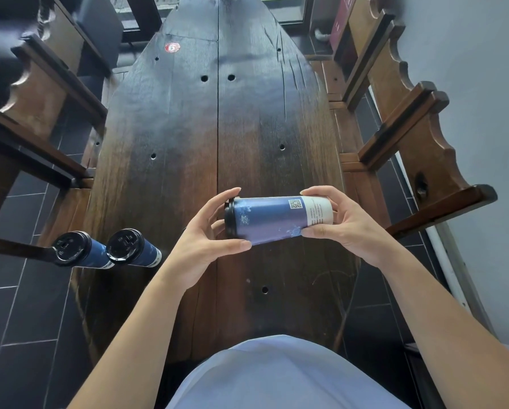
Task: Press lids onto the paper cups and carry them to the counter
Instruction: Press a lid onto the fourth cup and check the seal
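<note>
Lying on its side in the air above the dark wooden tabletop (188,128), a blue paper cup (273,218) is held between both hands. Its black lid (230,218) points to the person's left and its white base end points to the right. The left hand (209,240) is cupped around the lid end: the thumb is laid along the cup's underside and the fingers (228,196) are curled over the lid's rim from above, so the hand is clamped on the lidded end. The right hand (340,224) is wrapped around the base end, with the thumb pressed against the near side of the cup and the fingers curled over the far side and the bottom. Both forearms are stretched forward from the bottom of the view, bare, with the wrists bent slightly inward toward each other.

Two more cups, a left cup (80,250) and a right cup (133,247), are seen standing upright at the left edge of the tabletop, just beside each other, each already capped with a black lid. Wooden chairs (418,137) are set along both sides of the tabletop.
</note>
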